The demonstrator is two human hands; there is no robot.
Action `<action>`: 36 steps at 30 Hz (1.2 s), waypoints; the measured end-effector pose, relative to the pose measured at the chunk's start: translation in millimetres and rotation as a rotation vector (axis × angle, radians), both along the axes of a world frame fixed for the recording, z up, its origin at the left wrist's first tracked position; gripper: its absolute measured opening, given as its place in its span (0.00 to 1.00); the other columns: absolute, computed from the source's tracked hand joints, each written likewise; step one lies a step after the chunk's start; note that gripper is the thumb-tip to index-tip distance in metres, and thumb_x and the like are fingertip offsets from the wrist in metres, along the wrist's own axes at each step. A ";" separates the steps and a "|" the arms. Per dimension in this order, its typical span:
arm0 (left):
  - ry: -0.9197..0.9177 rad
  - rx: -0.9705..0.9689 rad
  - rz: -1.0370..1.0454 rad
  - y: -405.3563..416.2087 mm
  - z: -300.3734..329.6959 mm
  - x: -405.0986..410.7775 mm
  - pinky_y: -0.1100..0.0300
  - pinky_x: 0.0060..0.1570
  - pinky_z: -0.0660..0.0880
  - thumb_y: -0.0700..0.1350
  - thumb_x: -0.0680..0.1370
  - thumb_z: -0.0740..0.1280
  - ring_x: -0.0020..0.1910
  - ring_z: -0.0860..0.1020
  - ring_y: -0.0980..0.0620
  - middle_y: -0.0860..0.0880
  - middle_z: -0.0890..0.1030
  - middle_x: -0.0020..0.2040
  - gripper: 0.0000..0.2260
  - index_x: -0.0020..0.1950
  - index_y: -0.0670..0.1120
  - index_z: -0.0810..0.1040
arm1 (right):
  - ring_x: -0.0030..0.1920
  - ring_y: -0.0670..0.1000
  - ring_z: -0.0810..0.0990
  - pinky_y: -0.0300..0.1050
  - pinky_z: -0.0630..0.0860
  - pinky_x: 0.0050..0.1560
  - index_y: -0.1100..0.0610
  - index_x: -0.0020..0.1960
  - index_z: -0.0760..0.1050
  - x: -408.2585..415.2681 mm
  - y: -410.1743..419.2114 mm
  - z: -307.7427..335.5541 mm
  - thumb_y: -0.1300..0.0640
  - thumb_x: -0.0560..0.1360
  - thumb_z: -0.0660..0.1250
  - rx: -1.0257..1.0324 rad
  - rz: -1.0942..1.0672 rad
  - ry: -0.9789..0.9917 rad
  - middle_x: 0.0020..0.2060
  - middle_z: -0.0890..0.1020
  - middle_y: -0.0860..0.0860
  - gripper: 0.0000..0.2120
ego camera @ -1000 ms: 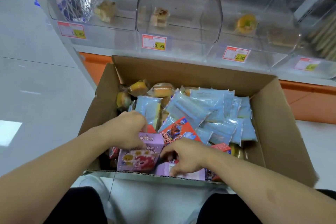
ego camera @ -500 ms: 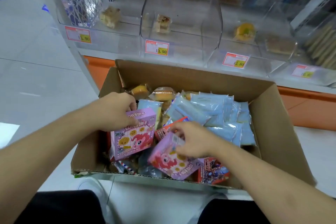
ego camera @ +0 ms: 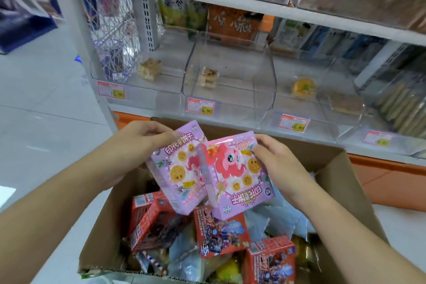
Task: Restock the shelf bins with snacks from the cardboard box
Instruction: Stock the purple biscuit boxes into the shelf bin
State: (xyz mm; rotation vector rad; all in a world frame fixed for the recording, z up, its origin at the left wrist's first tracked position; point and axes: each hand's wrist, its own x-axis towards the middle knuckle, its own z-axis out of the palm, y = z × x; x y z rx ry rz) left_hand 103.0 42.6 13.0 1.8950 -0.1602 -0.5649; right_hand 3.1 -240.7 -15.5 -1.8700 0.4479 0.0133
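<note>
Above box, fingers gripping pink cartons

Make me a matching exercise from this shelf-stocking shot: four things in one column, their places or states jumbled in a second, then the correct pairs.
Things:
1. left hand
2. right hand
3. red boxes
4. round yellow cake

Places or states:
A. lying in the cardboard box
B. alone in a clear bin on the shelf
C. holds the pink box that is in front
D. holds the pink box partly hidden behind the other

Pairs: 1-D, 2-C, 3-A, 4-B
</note>
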 end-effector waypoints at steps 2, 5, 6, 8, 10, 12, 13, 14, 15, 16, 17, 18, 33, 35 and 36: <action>0.042 -0.071 -0.008 -4.8 2.6 -4.8 0.49 0.46 0.79 0.54 0.77 0.76 0.49 0.86 0.38 0.44 0.89 0.48 0.14 0.55 0.46 0.87 | 0.51 0.51 0.88 0.52 0.82 0.54 0.47 0.60 0.81 -1.8 5.2 -0.1 0.56 0.88 0.59 -0.010 0.002 -0.026 0.50 0.89 0.48 0.13; 0.075 -0.142 -0.071 -14.8 3.5 -14.7 0.57 0.40 0.81 0.59 0.72 0.74 0.46 0.87 0.39 0.44 0.89 0.48 0.21 0.56 0.44 0.86 | 0.48 0.44 0.86 0.35 0.77 0.46 0.47 0.59 0.83 -5.0 15.6 3.8 0.56 0.87 0.60 -0.047 0.014 -0.118 0.49 0.88 0.45 0.12; 0.086 -0.155 -0.084 -18.2 2.1 -17.9 0.58 0.40 0.82 0.61 0.71 0.74 0.48 0.87 0.37 0.45 0.89 0.48 0.24 0.58 0.45 0.86 | 0.48 0.43 0.85 0.33 0.76 0.46 0.47 0.58 0.83 -5.8 20.2 5.2 0.56 0.87 0.61 -0.055 0.032 -0.145 0.49 0.88 0.43 0.12; 0.105 -0.170 -0.094 -23.2 -4.1 -22.8 0.52 0.48 0.85 0.66 0.67 0.79 0.50 0.87 0.37 0.45 0.89 0.49 0.31 0.61 0.46 0.84 | 0.48 0.41 0.85 0.32 0.76 0.46 0.45 0.56 0.84 -6.7 28.3 5.0 0.56 0.87 0.62 -0.061 0.060 -0.168 0.48 0.87 0.41 0.12; 0.127 -0.176 -0.087 -25.9 -10.1 -25.0 0.47 0.54 0.84 0.66 0.59 0.83 0.51 0.88 0.41 0.43 0.89 0.50 0.39 0.63 0.46 0.83 | 0.49 0.41 0.85 0.33 0.76 0.48 0.45 0.54 0.85 -6.9 33.7 2.9 0.58 0.86 0.64 -0.062 0.070 -0.190 0.48 0.88 0.41 0.13; 0.153 -0.182 -0.099 -27.5 -11.3 -30.1 0.50 0.53 0.83 0.61 0.55 0.84 0.51 0.88 0.44 0.43 0.89 0.50 0.41 0.64 0.46 0.81 | 0.50 0.40 0.84 0.33 0.76 0.50 0.44 0.54 0.85 -7.6 36.6 2.8 0.60 0.85 0.65 -0.080 0.074 -0.221 0.48 0.87 0.39 0.13; 0.171 -0.176 -0.105 -28.5 -12.5 -33.2 0.51 0.52 0.82 0.59 0.54 0.85 0.51 0.88 0.45 0.44 0.89 0.50 0.41 0.64 0.46 0.80 | 0.51 0.40 0.84 0.33 0.76 0.51 0.44 0.54 0.85 -8.4 38.0 2.8 0.59 0.85 0.65 -0.100 0.078 -0.225 0.49 0.87 0.38 0.13; 0.196 -0.163 -0.103 -29.7 -11.8 -36.5 0.51 0.54 0.82 0.58 0.55 0.85 0.51 0.88 0.45 0.44 0.89 0.50 0.41 0.64 0.47 0.79 | 0.53 0.40 0.83 0.35 0.77 0.52 0.44 0.55 0.85 -9.5 39.7 2.6 0.58 0.85 0.64 -0.112 0.080 -0.217 0.50 0.87 0.38 0.13; 0.218 -0.152 -0.078 -31.1 -13.2 -39.7 0.49 0.56 0.82 0.59 0.55 0.85 0.51 0.88 0.46 0.45 0.89 0.50 0.41 0.65 0.48 0.78 | 0.54 0.40 0.83 0.37 0.78 0.54 0.43 0.56 0.85 -11.0 41.8 1.6 0.57 0.86 0.64 -0.114 0.069 -0.204 0.52 0.86 0.37 0.13; 0.234 -0.155 -0.049 -32.1 -15.0 -42.5 0.46 0.58 0.82 0.60 0.55 0.86 0.51 0.88 0.46 0.45 0.89 0.51 0.44 0.66 0.49 0.77 | 0.56 0.40 0.82 0.39 0.78 0.57 0.42 0.57 0.85 -12.9 44.2 -0.1 0.56 0.86 0.64 -0.107 0.050 -0.196 0.54 0.86 0.38 0.13; 0.247 -0.158 -0.012 -33.3 -17.5 -44.5 0.44 0.59 0.82 0.63 0.54 0.85 0.51 0.88 0.46 0.46 0.89 0.52 0.46 0.68 0.50 0.77 | 0.58 0.39 0.82 0.41 0.78 0.59 0.41 0.57 0.85 -14.3 46.4 -3.2 0.54 0.85 0.65 -0.118 0.025 -0.199 0.55 0.85 0.38 0.12; 0.267 -0.160 0.011 -34.9 -18.1 -46.5 0.44 0.57 0.83 0.65 0.54 0.86 0.51 0.88 0.46 0.46 0.89 0.53 0.48 0.69 0.50 0.76 | 0.59 0.40 0.80 0.43 0.77 0.61 0.39 0.58 0.84 -15.3 49.0 -6.0 0.52 0.84 0.67 -0.146 0.002 -0.210 0.55 0.84 0.38 0.10; 0.060 -0.448 0.234 -37.4 1.1 -42.3 0.59 0.34 0.82 0.50 0.65 0.80 0.48 0.89 0.45 0.48 0.89 0.53 0.31 0.66 0.47 0.79 | 0.55 0.59 0.88 0.59 0.85 0.56 0.57 0.67 0.76 -31.3 21.7 19.8 0.53 0.69 0.80 0.499 0.056 0.160 0.57 0.88 0.56 0.29; 0.042 -0.461 0.235 -35.4 5.1 -38.7 0.57 0.37 0.84 0.48 0.66 0.79 0.49 0.88 0.45 0.46 0.89 0.53 0.28 0.65 0.44 0.80 | 0.49 0.57 0.88 0.50 0.86 0.45 0.61 0.66 0.77 -30.7 20.2 21.4 0.59 0.68 0.79 0.492 0.053 0.102 0.55 0.88 0.58 0.28; 0.042 -0.467 0.248 -32.9 7.2 -35.8 0.55 0.40 0.86 0.46 0.68 0.78 0.49 0.88 0.44 0.45 0.89 0.53 0.25 0.64 0.43 0.81 | 0.47 0.55 0.87 0.46 0.84 0.41 0.62 0.66 0.77 -28.8 15.5 23.2 0.61 0.67 0.80 0.477 0.034 0.065 0.54 0.88 0.59 0.29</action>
